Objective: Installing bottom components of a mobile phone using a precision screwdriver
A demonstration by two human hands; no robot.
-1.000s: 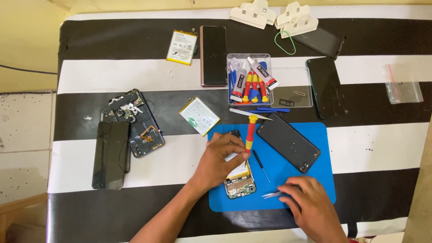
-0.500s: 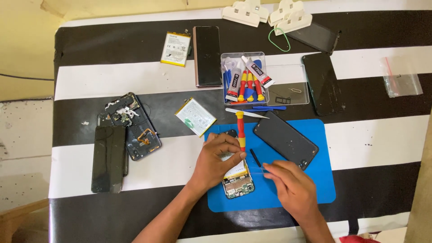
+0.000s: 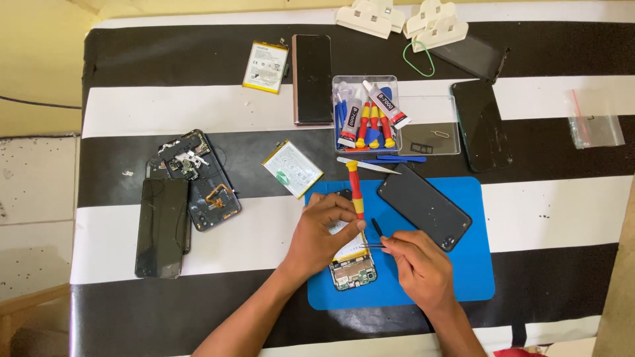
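An opened phone (image 3: 353,268) with its circuit board showing lies on a blue work mat (image 3: 473,264). My left hand (image 3: 323,228) rests on the phone's upper half and holds it down. My right hand (image 3: 418,268) pinches thin metal tweezers (image 3: 372,246), whose tips point left at the phone beside my left fingers. A red and yellow screwdriver (image 3: 356,188) lies on the mat just above my left hand. A dark phone back cover (image 3: 424,206) lies on the mat to the right.
A clear tray (image 3: 366,116) holds glue tubes and small tools. Two batteries (image 3: 292,169) (image 3: 265,67), several dark phones and screens (image 3: 312,78) (image 3: 481,125), dismantled phones (image 3: 198,178) at left, white clamps (image 3: 430,26) and a small plastic bag (image 3: 594,127) lie on the black-and-white striped table (image 3: 132,112).
My right hand has picked the tweezers up off the mat's lower part and moved up and left, bringing the tips to the opened phone. My left hand stayed on the phone.
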